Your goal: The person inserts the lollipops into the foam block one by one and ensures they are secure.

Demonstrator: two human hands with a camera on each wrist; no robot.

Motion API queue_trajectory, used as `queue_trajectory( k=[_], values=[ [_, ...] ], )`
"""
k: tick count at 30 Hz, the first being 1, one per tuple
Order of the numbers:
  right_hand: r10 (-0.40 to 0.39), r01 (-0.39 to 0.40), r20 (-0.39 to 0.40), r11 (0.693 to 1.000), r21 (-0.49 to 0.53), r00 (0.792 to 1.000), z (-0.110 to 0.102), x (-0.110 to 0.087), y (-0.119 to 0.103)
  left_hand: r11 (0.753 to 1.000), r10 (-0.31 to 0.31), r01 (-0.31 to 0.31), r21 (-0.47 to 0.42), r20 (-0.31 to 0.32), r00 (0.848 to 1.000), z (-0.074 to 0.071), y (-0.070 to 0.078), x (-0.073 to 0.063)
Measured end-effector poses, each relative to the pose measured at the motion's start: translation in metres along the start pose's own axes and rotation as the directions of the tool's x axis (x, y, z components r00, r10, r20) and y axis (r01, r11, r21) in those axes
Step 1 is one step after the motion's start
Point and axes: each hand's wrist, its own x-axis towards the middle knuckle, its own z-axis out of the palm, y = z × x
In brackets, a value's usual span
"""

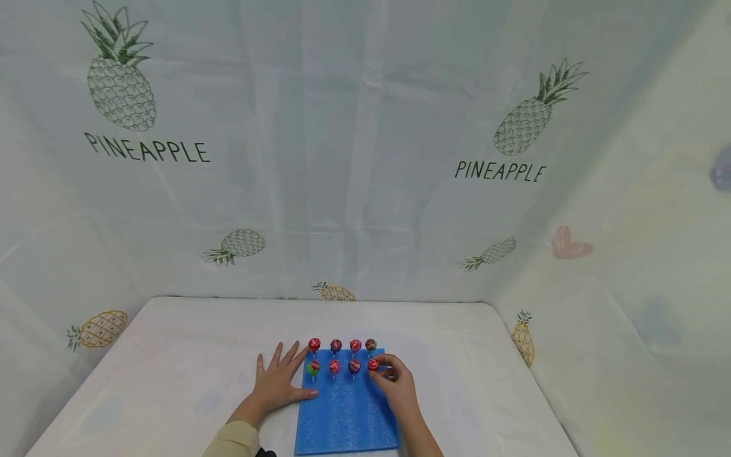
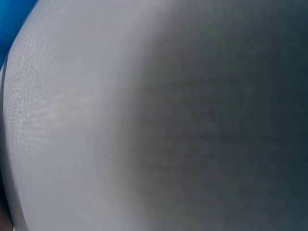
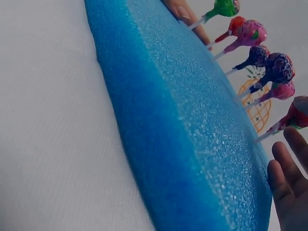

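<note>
A blue foam board lies on the white-covered table, with lollipops standing upright in it in two rows. At the right end of the nearer row, my right hand pinches a red-wrapped lollipop by its head. The right wrist view shows the white stick of this red lollipop meeting the foam, beside the curled fingers. My left hand is spread with straight fingers at the board's left edge, its thumb reaching over the foam. The left wrist view is mostly blurred pale cloth, with a blue corner.
Beside the held one stand a purple lollipop, a pink lollipop and a green-and-red lollipop. The farther row includes a red lollipop. A pineapple-printed cloth hangs behind the table.
</note>
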Motion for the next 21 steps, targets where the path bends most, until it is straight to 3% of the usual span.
queue_trajectory(
  k=[14, 19, 21],
  values=[
    [-0.018, 0.017, 0.013, 1.000, 0.020, 1.000, -0.008, -0.006, 0.000, 1.000, -0.007, 0.007, 0.000, 0.020, 1.000, -0.001, 0.002, 0.000],
    [-0.023, 0.023, 0.020, 1.000, 0.011, 1.000, -0.011, -0.010, 0.000, 0.999, -0.001, 0.000, 0.037, 0.033, 0.999, -0.002, 0.002, -0.001],
    [-0.028, 0.027, 0.037, 1.000, 0.009, 0.999, -0.015, -0.012, -0.005, 0.999, 0.013, -0.013, 0.042, 0.011, 1.000, 0.003, -0.002, 0.001]
  ],
)
